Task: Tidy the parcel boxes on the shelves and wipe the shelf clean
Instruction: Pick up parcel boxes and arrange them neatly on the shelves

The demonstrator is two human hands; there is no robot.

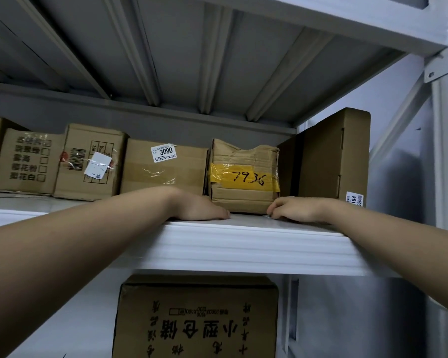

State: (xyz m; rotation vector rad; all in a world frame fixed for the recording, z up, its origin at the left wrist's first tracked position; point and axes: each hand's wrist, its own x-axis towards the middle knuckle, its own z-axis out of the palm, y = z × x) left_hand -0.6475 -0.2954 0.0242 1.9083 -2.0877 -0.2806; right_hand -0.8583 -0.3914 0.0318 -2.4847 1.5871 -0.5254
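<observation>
Hands flank a crumpled parcel box [244, 177] marked 7936 on the white shelf [243, 244]. I see my left hand [201, 209] flat beside its lower corner, my right hand [294, 210] loosely curled, gripping nothing I can make out.

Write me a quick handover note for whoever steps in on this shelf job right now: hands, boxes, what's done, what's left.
Left hand lies on the shelf at the bottom left corner of the crumpled 7936 box, holding nothing.
Right hand lies at that box's bottom right corner, fingers curled; whether it grips cannot be told.
The 7936 box sits in the row between the 3090 box and a tall box.
No cloth in view, so wiping seems not begun.
</observation>
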